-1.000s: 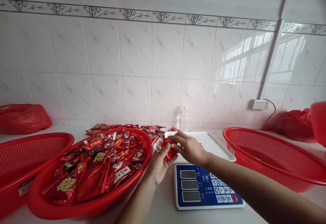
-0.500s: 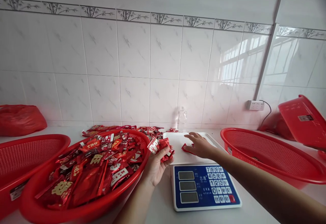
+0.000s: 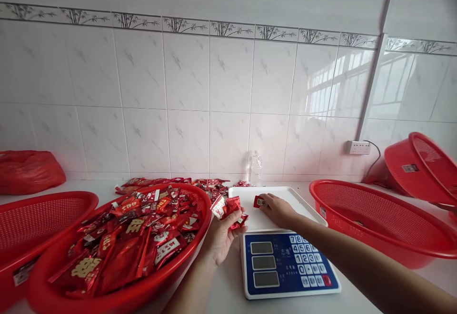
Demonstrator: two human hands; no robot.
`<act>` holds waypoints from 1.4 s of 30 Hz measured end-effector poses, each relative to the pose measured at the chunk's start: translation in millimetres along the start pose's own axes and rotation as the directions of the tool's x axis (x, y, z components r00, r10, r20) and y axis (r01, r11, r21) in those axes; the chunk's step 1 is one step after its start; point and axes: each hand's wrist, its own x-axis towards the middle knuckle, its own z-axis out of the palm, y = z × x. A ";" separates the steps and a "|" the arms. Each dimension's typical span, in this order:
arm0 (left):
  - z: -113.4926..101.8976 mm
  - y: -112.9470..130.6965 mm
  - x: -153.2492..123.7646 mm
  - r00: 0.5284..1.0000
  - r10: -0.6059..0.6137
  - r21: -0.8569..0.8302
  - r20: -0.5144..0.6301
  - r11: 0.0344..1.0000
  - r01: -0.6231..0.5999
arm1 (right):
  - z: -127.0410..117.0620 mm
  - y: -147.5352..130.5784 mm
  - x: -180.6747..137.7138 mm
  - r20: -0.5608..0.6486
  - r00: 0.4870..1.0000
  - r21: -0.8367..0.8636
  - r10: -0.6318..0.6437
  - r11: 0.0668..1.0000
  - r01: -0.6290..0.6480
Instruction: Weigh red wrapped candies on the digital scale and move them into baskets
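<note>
My left hand [image 3: 220, 238] is closed around a small bunch of red wrapped candies [image 3: 228, 209], held palm up beside the scale. My right hand [image 3: 277, 209] reaches over the white tray [image 3: 300, 200] of the blue-faced scale [image 3: 285, 264], its fingertips pinching one red candy packet [image 3: 260, 202] that rests on the tray. To the left, a red basket [image 3: 117, 291] is heaped with many red candy packets [image 3: 135, 235].
A second red basket [image 3: 43, 209] sits at far left and another red basket [image 3: 378, 226] at right. A tilted red basket [image 3: 421, 168] is held up at far right. Loose candies [image 3: 210, 184], a clear bottle [image 3: 255, 167], a red bag [image 3: 28, 171] and a wall socket [image 3: 357, 147] line the tiled wall.
My right hand left the candies in my left hand, moved onto the scale tray and now pinches one packet there. At far right a red basket has been lifted and tilted.
</note>
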 end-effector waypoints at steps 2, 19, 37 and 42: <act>0.5 -0.4 0.0 1.000 0.010 0.003 -0.007 1.000 -0.009 | -5.3 -10.1 1.0 -0.051 0.999 0.060 0.005 0.998 -0.001; -2.6 -3.6 -0.7 0.989 0.021 -0.097 0.145 0.995 -0.007 | -19.3 -93.9 -27.4 0.025 0.958 0.187 -0.287 0.942 0.278; -3.0 -6.2 -5.1 0.976 -0.053 0.006 0.211 0.999 0.053 | 1.2 -109.2 -0.2 -0.365 0.927 0.484 -0.084 0.833 0.266; 0.7 -5.4 -7.5 0.961 -0.039 0.034 0.273 0.999 0.031 | -5.3 -115.3 -5.3 -0.276 0.961 0.541 -0.021 0.823 0.173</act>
